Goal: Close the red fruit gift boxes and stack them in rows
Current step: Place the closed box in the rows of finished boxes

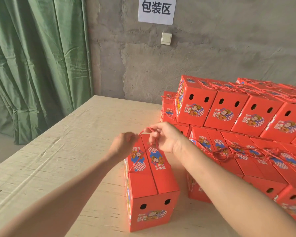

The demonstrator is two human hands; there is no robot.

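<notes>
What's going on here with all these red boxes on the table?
A person is finishing one red gift box that stands alone on the wooden table. Its top flaps are closed, and both the left hand and the right hand pinch its red rope handle above the lid. To the right, closed boxes already sit stacked in rows; this one is not yet among them.

Red box (149, 182) stands alone, lower center of frame, on the table (58, 151). Top flaps shut w/ seam down the middle; cartoon fruit print on lid & near end; 2 oval holes in near end. Its red rope handle (143, 130) is lifted above the far end, pinched by left hand (125, 144) & right hand (164, 135). Stacked boxes (229, 113) fill the right side: closed, in rows, stepped tiers, same print, ropes lying across lids.
</notes>
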